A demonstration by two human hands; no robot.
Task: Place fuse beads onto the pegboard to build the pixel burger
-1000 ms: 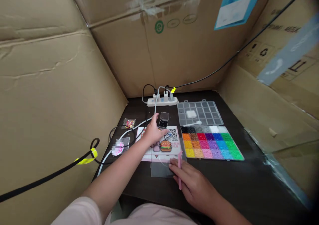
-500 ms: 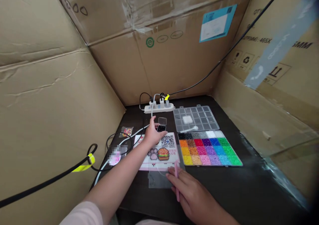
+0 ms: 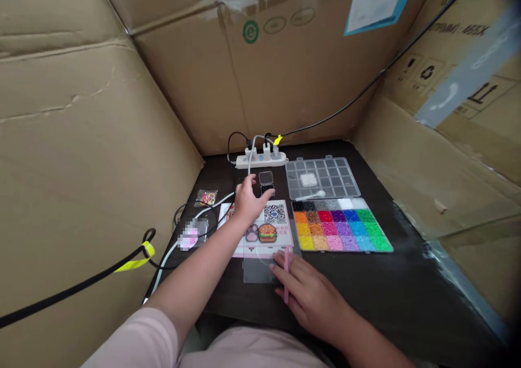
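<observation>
My left hand [image 3: 248, 201] reaches over the printed sheet [image 3: 236, 248], its thumb and fingers spread. Just past the thumb stands a small clear box [image 3: 266, 178] with its lid up and black beads inside; I cannot tell if the thumb touches it. Pink tweezers [image 3: 287, 281] are held in my right hand [image 3: 311, 292], its fingers closed round them. That hand is at the right edge of a clear square pegboard [image 3: 256, 274], which overlaps the sheet's near edge. A burger picture [image 3: 267, 233] and a QR code show on the sheet.
To the right lies a sorted bead tray [image 3: 342, 229] of many colours, its clear lid [image 3: 336, 175] folded back with a white scoop [image 3: 313, 195] on it. A power strip [image 3: 260, 160] stands behind. Cables [image 3: 175, 248] and small bags lie left; cardboard walls surround the table.
The view has tipped downward, so the table sits higher in the picture. My left fingers have drawn back a little from the small box. My right hand keeps the tweezers at the pegboard.
</observation>
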